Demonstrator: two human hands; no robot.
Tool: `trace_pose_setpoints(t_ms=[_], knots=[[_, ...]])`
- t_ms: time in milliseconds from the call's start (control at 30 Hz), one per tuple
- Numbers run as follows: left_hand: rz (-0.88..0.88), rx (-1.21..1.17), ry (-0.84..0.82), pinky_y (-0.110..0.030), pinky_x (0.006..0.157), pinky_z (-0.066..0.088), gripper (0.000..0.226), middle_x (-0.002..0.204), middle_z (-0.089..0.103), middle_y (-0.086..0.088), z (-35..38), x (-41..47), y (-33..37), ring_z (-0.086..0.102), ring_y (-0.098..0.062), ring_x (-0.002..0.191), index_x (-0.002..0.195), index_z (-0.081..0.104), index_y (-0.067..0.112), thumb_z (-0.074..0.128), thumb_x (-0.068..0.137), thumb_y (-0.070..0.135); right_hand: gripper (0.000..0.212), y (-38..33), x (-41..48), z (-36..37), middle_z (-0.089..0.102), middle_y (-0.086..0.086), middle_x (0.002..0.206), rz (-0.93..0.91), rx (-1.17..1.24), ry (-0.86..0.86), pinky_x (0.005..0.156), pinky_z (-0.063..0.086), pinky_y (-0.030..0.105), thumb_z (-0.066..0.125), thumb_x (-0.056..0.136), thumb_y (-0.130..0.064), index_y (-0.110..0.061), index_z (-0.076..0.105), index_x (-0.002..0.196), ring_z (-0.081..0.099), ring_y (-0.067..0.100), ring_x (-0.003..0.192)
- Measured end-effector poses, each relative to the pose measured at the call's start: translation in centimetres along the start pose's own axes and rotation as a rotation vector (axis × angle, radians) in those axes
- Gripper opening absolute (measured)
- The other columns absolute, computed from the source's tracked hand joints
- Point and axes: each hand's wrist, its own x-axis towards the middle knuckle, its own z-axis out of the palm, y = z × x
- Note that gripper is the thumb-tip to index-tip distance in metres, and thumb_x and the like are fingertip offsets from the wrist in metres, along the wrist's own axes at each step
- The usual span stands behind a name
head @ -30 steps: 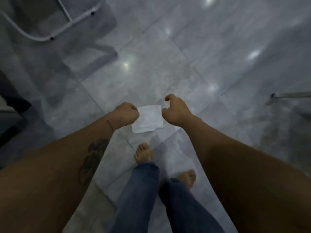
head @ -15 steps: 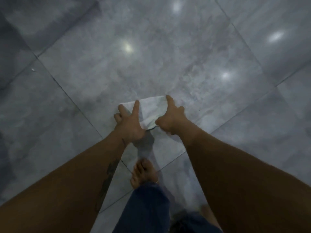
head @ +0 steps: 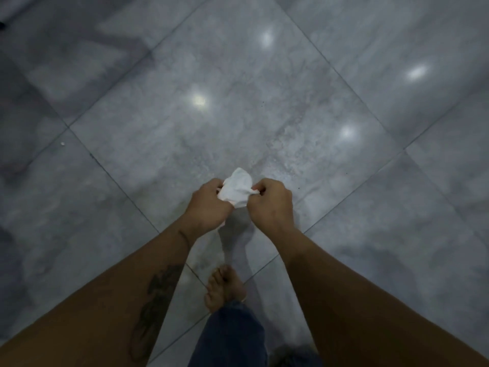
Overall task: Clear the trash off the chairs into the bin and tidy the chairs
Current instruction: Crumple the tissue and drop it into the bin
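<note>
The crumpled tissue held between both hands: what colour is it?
White, with no print visible; the head view shows the tissue best.

My left hand (head: 209,207) and right hand (head: 271,203) gripped a crumpled tissue (head: 236,188) between them above the tiled floor (head: 238,102), one bare foot (head: 224,288) below.

Glossy grey floor tiles (head: 264,62) with dark grout lines, bearing four bright reflections (head: 199,100). Near centre: a bare foot (head: 225,290) and blue trouser leg (head: 232,340).
</note>
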Motion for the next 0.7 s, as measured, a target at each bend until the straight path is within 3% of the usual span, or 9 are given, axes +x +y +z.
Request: trace_pose_setpoints(t_ms=[133,200,267,333,433,533,600,700], knots=[[-0.046,-0.376,-0.119,-0.032,0.065,0.054,0.042,0.109,0.064,-0.006,-2.1,-5.1,7.4,0.064,-0.022,0.085,0.117,0.052,0.018,0.059,0.081,-0.002,0.019,-2.6,-4.3,-6.0,0.067,-0.001,0.077,0.066,0.157,0.106,0.049,0.041,0.017,0.055,0.080,-0.001,-0.017,0.067,0.082,0.061,0.011,0.068],[-0.066,-0.539,-0.129,-0.032,0.064,0.052,0.040,0.109,0.063,-0.009,-3.1,-8.0,11.4,0.063,-0.023,0.085,0.118,0.053,0.013,0.049,0.083,-0.005,0.021,-4.1,-7.0,-9.1,0.068,-0.004,0.077,0.058,0.219,0.132,0.049,0.041,0.013,0.056,0.082,-0.002,-0.018,0.069,0.084,0.063,0.010,0.069],[-0.073,-0.591,-0.154,-0.034,0.064,0.050,0.038,0.100,0.065,-0.015,-4.3,-11.5,16.0,0.061,-0.026,0.080,0.113,0.059,0.004,0.042,0.081,-0.009,0.021,-5.7,-10.6,-13.2,0.070,-0.004,0.077,0.057,0.273,0.146,0.056,0.049,0.020,0.057,0.084,-0.003,-0.018,0.071,0.085,0.065,0.013,0.071],[-0.031,-0.533,-0.166,-0.034,0.064,0.048,0.031,0.089,0.067,-0.016,-4.9,-14.9,19.6,0.060,-0.027,0.077,0.098,0.066,0.005,0.045,0.079,-0.009,0.021,-6.8,-14.0,-16.8,0.071,-0.004,0.077,0.053,0.319,0.151,0.060,0.056,0.029,0.059,0.084,-0.003,-0.018,0.074,0.088,0.068,0.016,0.072],[0.071,-0.372,-0.167,-0.031,0.063,0.047,0.021,0.077,0.068,-0.005,-5.3,-20.5,26.3,0.061,-0.022,0.072,0.078,0.068,0.014,0.059,0.076,-0.004,0.016,-8.2,-19.2,-23.1,0.072,-0.009,0.083,-0.015,0.405,0.161,0.065,0.059,0.028,0.067,0.088,-0.013,-0.022,0.074,0.099,0.069,0.009,0.075],[0.162,-0.267,-0.242,-0.031,0.064,0.049,0.018,0.073,0.067,-0.004,-4.2,-25.7,32.2,0.061,-0.019,0.069,0.078,0.067,0.013,0.065,0.073,-0.004,0.022,-8.4,-24.1,-28.8,0.070,-0.014,0.088,-0.097,0.490,0.180,0.056,0.048,0.012,0.075,0.085,-0.023,-0.032,0.066,0.103,0.066,-0.003,0.076],[0.220,-0.178,-0.329,-0.029,0.064,0.050,0.018,0.072,0.068,-0.003,-2.4,-28.8,35.5,0.062,-0.017,0.067,0.075,0.067,0.013,0.067,0.074,-0.005,0.028,-7.6,-26.9,-32.5,0.069,-0.015,0.090,-0.116,0.543,0.249,0.055,0.047,0.010,0.077,0.080,-0.025,-0.034,0.064,0.103,0.064,-0.005,0.076],[0.286,-0.065,-0.452,-0.018,0.056,0.048,0.017,0.068,0.069,0.001,1.9,-34.2,39.6,0.062,-0.011,0.063,0.070,0.068,0.017,0.071,0.077,0.002,0.013,-4.0,-31.2,-37.9,0.069,-0.010,0.083,-0.092,0.553,0.378,0.052,0.047,0.013,0.073,0.083,-0.030,-0.027,0.064,0.093,0.063,-0.002,0.068]])
